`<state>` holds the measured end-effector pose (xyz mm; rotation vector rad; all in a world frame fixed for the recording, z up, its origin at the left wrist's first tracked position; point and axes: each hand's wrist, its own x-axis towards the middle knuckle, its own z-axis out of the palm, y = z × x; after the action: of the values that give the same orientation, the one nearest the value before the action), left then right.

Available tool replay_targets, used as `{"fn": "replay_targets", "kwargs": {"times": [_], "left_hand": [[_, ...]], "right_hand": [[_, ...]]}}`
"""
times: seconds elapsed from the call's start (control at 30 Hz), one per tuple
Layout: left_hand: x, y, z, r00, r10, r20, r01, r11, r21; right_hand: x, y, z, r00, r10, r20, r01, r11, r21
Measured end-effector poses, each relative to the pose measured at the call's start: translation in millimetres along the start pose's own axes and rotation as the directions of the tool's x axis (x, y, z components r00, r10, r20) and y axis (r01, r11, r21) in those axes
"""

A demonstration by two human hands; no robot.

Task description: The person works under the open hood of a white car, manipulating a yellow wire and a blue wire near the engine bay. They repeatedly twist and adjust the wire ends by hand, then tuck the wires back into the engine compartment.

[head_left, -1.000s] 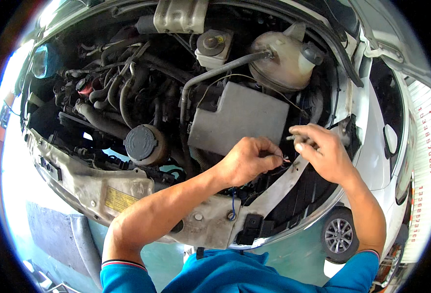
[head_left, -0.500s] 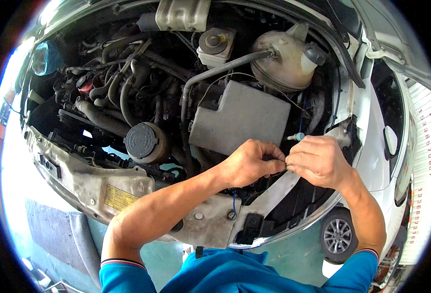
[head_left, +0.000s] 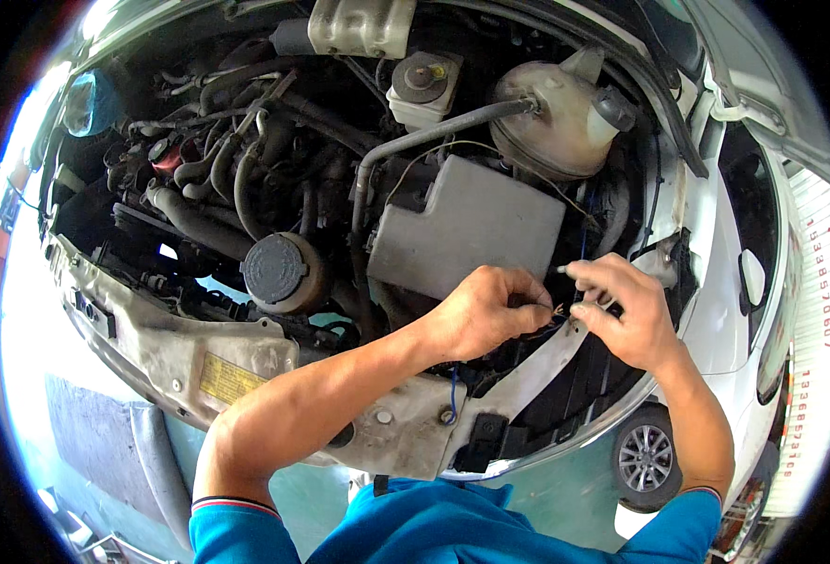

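My left hand (head_left: 497,312) pinches a thin wire (head_left: 559,310) between thumb and forefinger, its frayed, copper-coloured strands showing at the fingertips. Just to the right, my right hand (head_left: 629,308) has its thumb spread from the forefinger. A small slim thing with a pale tip (head_left: 563,270) pokes out past its fingers; most of it is hidden, so its kind cannot be told. Both hands are above the front corner of the engine bay, between a grey box cover (head_left: 471,226) and a pale metal brace (head_left: 534,376). Blue wire (head_left: 584,246) runs down behind the fingers.
A yellowed coolant tank (head_left: 547,117) stands behind the grey cover, beside a brake fluid reservoir (head_left: 424,85). A round black cap (head_left: 274,271) and dark hoses (head_left: 194,221) fill the left. The front panel (head_left: 406,423) lies under my left forearm. A white car (head_left: 720,404) is at right.
My right hand has come away from my left fingertips, its thumb and forefinger parting. The wire's frayed strands now show. The slim thing in my right hand has turned, its light blue part now hidden.
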<state>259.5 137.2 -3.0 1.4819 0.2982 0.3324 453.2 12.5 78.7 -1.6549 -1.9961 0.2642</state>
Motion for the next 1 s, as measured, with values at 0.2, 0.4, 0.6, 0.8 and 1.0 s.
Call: {"fn": "replay_targets", "kwargs": {"times": [0.2,0.4,0.6,0.8,1.0], "left_hand": [[2,-1,-1,0.997,-0.043,0.061,0.044,0.999,-0.009],[1,0,0,0.999,0.012,0.045,-0.013,1.000,0.006],[-3,-7,7,0.990,0.111,-0.091,-0.100,0.988,0.120],[-1,-3,1,0.999,0.039,-0.016,-0.038,0.999,0.029],[1,-2,1,1.000,0.014,0.013,-0.014,1.000,0.016]], "right_hand": [[11,8,7,0.884,-0.463,0.070,0.463,0.845,-0.268],[9,2,8,0.925,-0.372,0.074,0.379,0.892,-0.248],[-2,-13,26,0.621,0.616,0.485,-0.721,0.206,0.661],[2,-2,7,0.999,-0.040,-0.010,0.039,0.999,-0.026],[12,1,7,0.888,-0.456,0.058,0.455,0.855,-0.250]]}}
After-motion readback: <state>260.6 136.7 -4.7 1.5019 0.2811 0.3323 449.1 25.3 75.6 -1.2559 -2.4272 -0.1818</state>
